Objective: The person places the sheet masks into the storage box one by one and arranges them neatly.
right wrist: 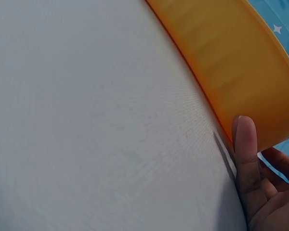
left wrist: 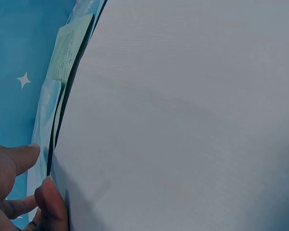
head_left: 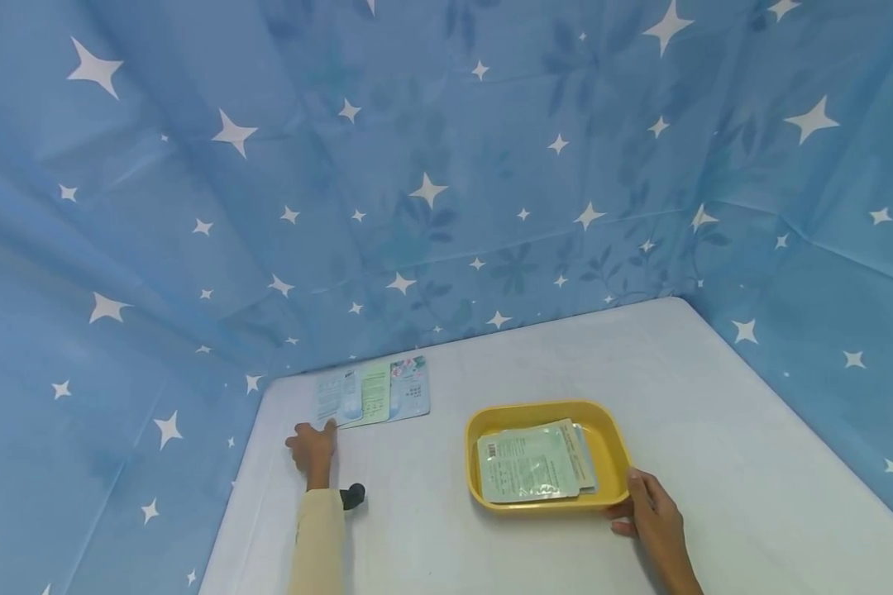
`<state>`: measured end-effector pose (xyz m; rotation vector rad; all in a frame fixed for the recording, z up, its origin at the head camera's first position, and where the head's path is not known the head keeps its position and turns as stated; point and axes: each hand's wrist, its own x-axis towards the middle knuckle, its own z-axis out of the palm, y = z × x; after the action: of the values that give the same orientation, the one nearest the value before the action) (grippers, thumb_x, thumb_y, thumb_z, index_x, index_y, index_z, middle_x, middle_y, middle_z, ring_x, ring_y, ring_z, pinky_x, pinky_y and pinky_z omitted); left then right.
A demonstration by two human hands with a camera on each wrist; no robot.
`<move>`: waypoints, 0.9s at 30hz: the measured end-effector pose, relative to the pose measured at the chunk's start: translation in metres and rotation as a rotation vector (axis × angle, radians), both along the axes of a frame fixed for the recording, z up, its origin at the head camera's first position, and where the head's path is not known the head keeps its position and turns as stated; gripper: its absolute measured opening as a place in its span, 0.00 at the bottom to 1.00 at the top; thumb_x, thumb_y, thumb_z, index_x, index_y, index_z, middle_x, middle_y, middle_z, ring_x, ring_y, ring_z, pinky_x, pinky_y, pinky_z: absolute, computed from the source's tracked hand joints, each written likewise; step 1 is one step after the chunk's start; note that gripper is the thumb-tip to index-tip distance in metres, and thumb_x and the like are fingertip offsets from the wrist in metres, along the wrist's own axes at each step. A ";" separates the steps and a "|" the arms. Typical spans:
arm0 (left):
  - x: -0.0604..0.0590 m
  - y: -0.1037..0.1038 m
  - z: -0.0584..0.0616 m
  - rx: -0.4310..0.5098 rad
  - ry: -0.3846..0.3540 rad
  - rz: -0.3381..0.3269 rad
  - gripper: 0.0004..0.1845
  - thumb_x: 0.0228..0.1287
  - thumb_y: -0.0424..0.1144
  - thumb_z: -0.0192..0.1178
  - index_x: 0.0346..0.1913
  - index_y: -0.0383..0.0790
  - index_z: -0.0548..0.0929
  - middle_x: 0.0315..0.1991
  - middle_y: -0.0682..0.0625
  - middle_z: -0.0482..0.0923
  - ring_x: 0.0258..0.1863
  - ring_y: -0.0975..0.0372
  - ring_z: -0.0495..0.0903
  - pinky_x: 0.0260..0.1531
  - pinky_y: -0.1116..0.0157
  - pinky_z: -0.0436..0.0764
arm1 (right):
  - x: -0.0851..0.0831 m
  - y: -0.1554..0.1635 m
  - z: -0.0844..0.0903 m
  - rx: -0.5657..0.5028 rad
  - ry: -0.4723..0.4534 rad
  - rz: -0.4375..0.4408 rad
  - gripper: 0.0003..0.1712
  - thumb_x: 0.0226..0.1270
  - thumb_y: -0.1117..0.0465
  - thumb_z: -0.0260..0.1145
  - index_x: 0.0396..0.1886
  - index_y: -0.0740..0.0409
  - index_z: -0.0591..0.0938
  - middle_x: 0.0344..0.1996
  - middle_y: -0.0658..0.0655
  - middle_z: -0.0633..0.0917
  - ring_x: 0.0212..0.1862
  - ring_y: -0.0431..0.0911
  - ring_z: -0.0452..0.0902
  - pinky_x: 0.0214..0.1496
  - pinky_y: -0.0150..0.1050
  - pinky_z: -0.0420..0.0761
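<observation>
Packets (head_left: 527,464) are set in the tray (head_left: 604,436), gripped by the right hand (head_left: 658,519); three sachets (head_left: 375,394) are left outside, one touched by the left hand (head_left: 312,450), pinch unclear.

Head view: positioned high and well back, facing forward and down; takes in the tabletop (head_left: 417,521) and starred backdrop (head_left: 417,116). Left wrist view: close, turned sideways, facing along the packets (head_left: 375,393) past the left grip (head_left: 312,446). Right wrist view: close, tilted, facing the outer wall of the yellow tray (head_left: 610,454) beside the right grip (head_left: 656,508). Head view shares packets with left, tray with right.
</observation>
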<state>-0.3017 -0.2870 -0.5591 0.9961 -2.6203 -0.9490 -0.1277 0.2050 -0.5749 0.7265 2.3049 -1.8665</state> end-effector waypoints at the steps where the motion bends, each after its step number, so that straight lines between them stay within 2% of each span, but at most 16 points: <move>1: -0.001 0.001 0.001 -0.009 -0.007 0.003 0.34 0.68 0.47 0.56 0.61 0.18 0.63 0.55 0.23 0.64 0.51 0.34 0.71 0.50 0.40 0.73 | 0.000 0.000 0.000 0.000 -0.003 -0.006 0.43 0.74 0.32 0.41 0.69 0.64 0.62 0.29 0.54 0.86 0.29 0.41 0.84 0.33 0.35 0.86; 10: -0.006 0.003 0.002 -0.093 -0.049 0.026 0.37 0.68 0.48 0.56 0.62 0.16 0.60 0.54 0.21 0.63 0.49 0.32 0.73 0.46 0.39 0.76 | 0.000 -0.002 0.001 0.000 -0.011 -0.017 0.44 0.73 0.31 0.40 0.69 0.64 0.63 0.28 0.53 0.86 0.29 0.41 0.84 0.33 0.35 0.86; 16: -0.009 0.003 0.002 -0.122 -0.063 0.049 0.37 0.68 0.48 0.56 0.62 0.15 0.61 0.53 0.22 0.65 0.48 0.34 0.74 0.45 0.41 0.78 | 0.003 -0.001 0.002 -0.003 -0.016 -0.004 0.47 0.71 0.29 0.40 0.69 0.64 0.62 0.28 0.53 0.87 0.29 0.41 0.84 0.33 0.35 0.86; 21: -0.008 0.001 -0.002 -0.097 0.014 0.108 0.27 0.69 0.42 0.56 0.55 0.18 0.68 0.51 0.24 0.67 0.47 0.33 0.75 0.45 0.41 0.77 | 0.003 0.000 0.001 -0.007 -0.018 -0.003 0.47 0.71 0.28 0.40 0.69 0.64 0.62 0.28 0.53 0.87 0.29 0.41 0.84 0.33 0.34 0.85; 24: -0.006 -0.001 -0.007 -0.054 0.077 0.153 0.17 0.69 0.36 0.53 0.50 0.21 0.72 0.49 0.26 0.70 0.48 0.33 0.75 0.45 0.40 0.75 | 0.004 -0.001 0.001 -0.009 -0.021 -0.006 0.47 0.71 0.29 0.41 0.69 0.64 0.62 0.27 0.54 0.87 0.29 0.41 0.84 0.33 0.34 0.86; 27: -0.008 -0.004 -0.011 -0.015 0.122 0.197 0.13 0.68 0.32 0.49 0.46 0.24 0.77 0.49 0.26 0.74 0.48 0.34 0.76 0.45 0.40 0.76 | 0.003 -0.001 0.000 -0.007 -0.021 -0.008 0.48 0.70 0.28 0.41 0.70 0.64 0.62 0.27 0.53 0.86 0.29 0.42 0.84 0.33 0.34 0.86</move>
<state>-0.3096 -0.2906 -0.5698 1.1304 -2.3756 -0.9104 -0.1250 0.2037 -0.5748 0.7517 2.2851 -1.8603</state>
